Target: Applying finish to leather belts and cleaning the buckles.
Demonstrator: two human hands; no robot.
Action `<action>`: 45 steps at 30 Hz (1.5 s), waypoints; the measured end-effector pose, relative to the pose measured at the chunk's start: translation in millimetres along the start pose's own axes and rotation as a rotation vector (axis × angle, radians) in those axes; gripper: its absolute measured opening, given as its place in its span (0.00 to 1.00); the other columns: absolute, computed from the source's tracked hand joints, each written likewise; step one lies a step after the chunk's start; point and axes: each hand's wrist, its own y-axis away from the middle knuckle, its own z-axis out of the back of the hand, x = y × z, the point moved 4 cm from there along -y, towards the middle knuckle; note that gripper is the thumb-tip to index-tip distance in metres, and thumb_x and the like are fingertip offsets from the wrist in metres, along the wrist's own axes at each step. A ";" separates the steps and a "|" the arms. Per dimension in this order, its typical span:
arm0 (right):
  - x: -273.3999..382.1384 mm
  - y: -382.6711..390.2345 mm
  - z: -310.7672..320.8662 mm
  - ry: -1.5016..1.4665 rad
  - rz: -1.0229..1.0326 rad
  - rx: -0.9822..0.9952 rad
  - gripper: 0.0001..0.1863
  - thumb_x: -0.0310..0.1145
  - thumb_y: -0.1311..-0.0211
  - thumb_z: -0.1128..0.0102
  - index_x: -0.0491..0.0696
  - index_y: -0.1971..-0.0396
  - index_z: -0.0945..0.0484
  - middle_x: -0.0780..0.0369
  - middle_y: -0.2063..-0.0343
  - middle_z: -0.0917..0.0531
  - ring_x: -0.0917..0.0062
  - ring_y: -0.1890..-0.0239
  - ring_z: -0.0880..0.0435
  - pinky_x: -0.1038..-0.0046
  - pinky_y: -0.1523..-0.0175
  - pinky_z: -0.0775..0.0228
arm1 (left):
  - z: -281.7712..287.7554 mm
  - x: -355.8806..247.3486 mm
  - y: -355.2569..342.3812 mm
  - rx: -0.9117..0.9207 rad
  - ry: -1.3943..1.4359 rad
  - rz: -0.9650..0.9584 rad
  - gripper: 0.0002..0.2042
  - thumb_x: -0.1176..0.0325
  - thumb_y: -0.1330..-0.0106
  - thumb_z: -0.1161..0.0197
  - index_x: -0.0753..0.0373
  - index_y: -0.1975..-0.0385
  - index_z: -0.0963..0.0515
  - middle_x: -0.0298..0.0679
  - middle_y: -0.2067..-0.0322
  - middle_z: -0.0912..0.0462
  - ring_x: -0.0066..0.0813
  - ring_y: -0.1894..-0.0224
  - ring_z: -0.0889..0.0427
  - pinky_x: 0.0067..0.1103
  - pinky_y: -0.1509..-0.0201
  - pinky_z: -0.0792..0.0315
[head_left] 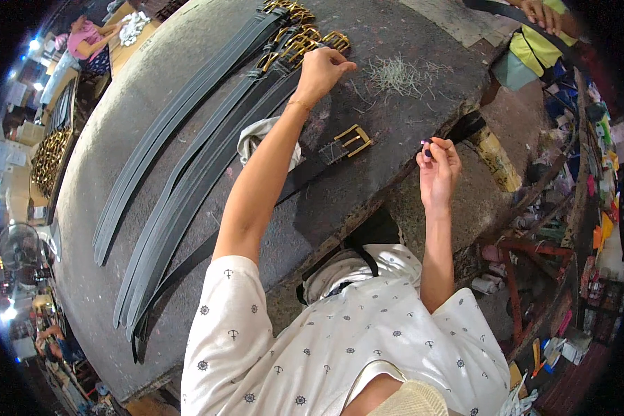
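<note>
My left hand reaches over the pile of belts at the far side of the table. Its fingers are pinched together beside the gold buckles; what they hold, if anything, is too small to make out. Dark grey belts lie in bundles slanting down to the near left. One more belt with a gold buckle lies apart, nearer to me, partly under my left forearm. My right hand is raised off the table's right edge, closed on a small dark object with a pinkish bright tip.
A heap of pale thread scraps lies right of the buckles. A crumpled whitish cloth sits by my left forearm. At the far right, another person's hand rests on a dark strap. Clutter and a rusty frame stand at right.
</note>
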 end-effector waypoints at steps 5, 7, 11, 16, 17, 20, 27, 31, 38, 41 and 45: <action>-4.2 -0.6 -6.4 -0.003 -0.015 0.025 0.04 0.22 0.34 0.42 0.43 0.62 0.20 0.62 0.71 0.18 0.85 0.73 0.25 0.79 0.69 0.34 | 48.3 -14.7 74.4 -0.046 -0.087 0.036 0.13 0.61 0.39 0.33 0.67 0.69 0.14 0.49 0.75 0.16 0.46 0.71 0.18 0.32 0.62 0.24; -0.4 -2.2 -3.2 0.033 0.005 0.001 0.04 0.22 0.34 0.41 0.42 0.62 0.20 0.62 0.70 0.18 0.85 0.73 0.25 0.79 0.69 0.34 | 51.1 -38.8 125.7 -0.046 -0.224 -0.082 0.13 0.60 0.38 0.33 0.67 0.70 0.15 0.49 0.73 0.17 0.46 0.67 0.19 0.34 0.59 0.27; -7.7 -5.3 -11.2 0.050 -0.034 0.013 0.03 0.22 0.35 0.41 0.42 0.63 0.20 0.62 0.70 0.18 0.85 0.73 0.25 0.78 0.69 0.33 | 42.0 -72.8 202.5 -0.147 -0.335 0.056 0.12 0.62 0.42 0.29 0.66 0.70 0.15 0.45 0.67 0.18 0.44 0.59 0.22 0.33 0.53 0.28; -18.2 -7.7 -25.0 0.055 -0.059 0.074 0.04 0.22 0.34 0.41 0.42 0.63 0.20 0.61 0.69 0.18 0.86 0.73 0.25 0.79 0.68 0.33 | 31.6 -73.9 206.0 -0.232 -0.374 0.127 0.09 0.65 0.43 0.29 0.65 0.72 0.15 0.41 0.64 0.18 0.42 0.59 0.23 0.33 0.54 0.27; -21.6 -6.8 -26.2 0.049 -0.062 0.079 0.04 0.22 0.34 0.41 0.42 0.63 0.20 0.61 0.69 0.18 0.86 0.73 0.25 0.79 0.68 0.33 | 29.6 -75.5 204.3 -0.239 -0.402 0.148 0.09 0.65 0.42 0.30 0.65 0.72 0.15 0.41 0.64 0.18 0.41 0.59 0.23 0.33 0.55 0.28; -26.3 -3.4 -34.7 0.029 -0.089 0.096 0.03 0.22 0.35 0.40 0.42 0.63 0.20 0.62 0.70 0.19 0.86 0.73 0.26 0.79 0.68 0.35 | 26.6 -80.3 196.6 -0.205 -0.528 0.190 0.10 0.64 0.41 0.32 0.65 0.72 0.17 0.41 0.66 0.20 0.42 0.58 0.24 0.34 0.55 0.30; -27.5 2.4 -20.1 0.092 -0.118 0.065 0.03 0.22 0.36 0.38 0.44 0.64 0.21 0.64 0.68 0.20 0.86 0.72 0.26 0.81 0.70 0.36 | 8.2 -95.4 209.3 -0.099 -0.784 0.104 0.08 0.69 0.50 0.35 0.64 0.71 0.22 0.43 0.63 0.28 0.39 0.55 0.28 0.38 0.52 0.37; -31.3 0.7 -22.8 0.076 -0.135 0.096 0.02 0.24 0.35 0.39 0.44 0.63 0.21 0.64 0.70 0.21 0.87 0.74 0.28 0.81 0.70 0.36 | 7.7 -102.1 207.1 -0.020 -0.818 0.132 0.09 0.70 0.50 0.36 0.66 0.70 0.23 0.43 0.63 0.29 0.39 0.53 0.29 0.36 0.52 0.36; -38.7 -10.8 -38.3 0.096 -0.158 0.115 0.02 0.24 0.34 0.41 0.43 0.64 0.21 0.65 0.71 0.22 0.87 0.75 0.29 0.81 0.70 0.36 | 9.3 -78.9 199.7 -0.141 -0.533 0.166 0.09 0.74 0.46 0.36 0.73 0.69 0.24 0.51 0.56 0.29 0.47 0.50 0.31 0.37 0.49 0.35; -41.4 -24.3 -60.7 0.147 -0.176 0.147 0.02 0.23 0.34 0.41 0.42 0.64 0.21 0.66 0.71 0.23 0.87 0.75 0.29 0.81 0.70 0.36 | 6.1 -62.6 196.9 -0.202 -0.254 0.240 0.08 0.72 0.42 0.39 0.71 0.67 0.22 0.52 0.52 0.28 0.50 0.46 0.31 0.39 0.43 0.36; -69.2 -42.2 -86.4 0.258 -0.198 0.259 0.01 0.22 0.36 0.40 0.42 0.66 0.21 0.68 0.73 0.24 0.88 0.76 0.30 0.82 0.71 0.36 | 4.4 -57.9 198.3 -0.180 -0.172 0.315 0.09 0.69 0.39 0.39 0.71 0.68 0.20 0.51 0.51 0.28 0.50 0.46 0.32 0.39 0.43 0.36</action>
